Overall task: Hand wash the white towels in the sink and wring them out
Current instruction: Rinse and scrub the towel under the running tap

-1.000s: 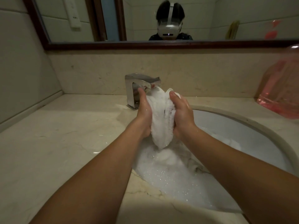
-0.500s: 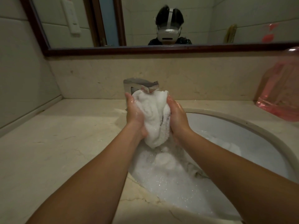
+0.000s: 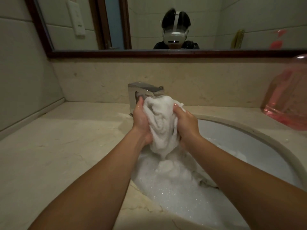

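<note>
A beige marble counter (image 3: 69,146) runs under a dark-framed mirror (image 3: 166,53), with a chrome tap (image 3: 142,90) behind the white sink (image 3: 259,146). I hold a bunched white towel (image 3: 162,123) above the foamy water (image 3: 174,193), just in front of the tap. My left hand (image 3: 141,122) and right hand (image 3: 186,123) both clench it from either side. A pink container (image 3: 289,103) stands at the right.

Left grip (image 3: 141,124) and right grip (image 3: 186,125) side by side, palms facing, wet, fingers curled inward
</note>
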Demonstrator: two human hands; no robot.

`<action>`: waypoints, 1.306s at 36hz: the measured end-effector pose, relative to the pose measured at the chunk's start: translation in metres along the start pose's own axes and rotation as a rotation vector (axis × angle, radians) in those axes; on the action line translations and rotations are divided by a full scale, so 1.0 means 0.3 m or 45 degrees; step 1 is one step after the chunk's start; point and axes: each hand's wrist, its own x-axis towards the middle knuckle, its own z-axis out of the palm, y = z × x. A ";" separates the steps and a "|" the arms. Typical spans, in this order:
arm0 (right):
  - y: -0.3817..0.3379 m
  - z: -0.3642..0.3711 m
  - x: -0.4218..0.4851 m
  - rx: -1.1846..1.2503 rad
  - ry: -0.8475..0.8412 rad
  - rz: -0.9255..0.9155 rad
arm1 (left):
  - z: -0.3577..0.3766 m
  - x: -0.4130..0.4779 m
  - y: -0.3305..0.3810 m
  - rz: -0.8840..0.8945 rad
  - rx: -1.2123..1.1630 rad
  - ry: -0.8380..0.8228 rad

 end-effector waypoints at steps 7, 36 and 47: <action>0.006 0.016 -0.010 0.081 0.081 -0.042 | 0.025 -0.017 0.000 0.030 0.052 0.111; -0.053 0.027 -0.032 -0.018 -0.006 -0.145 | 0.029 -0.031 -0.011 -0.017 0.178 0.245; -0.014 0.035 -0.053 -0.122 -0.062 -0.165 | 0.028 0.020 -0.087 0.200 0.777 0.451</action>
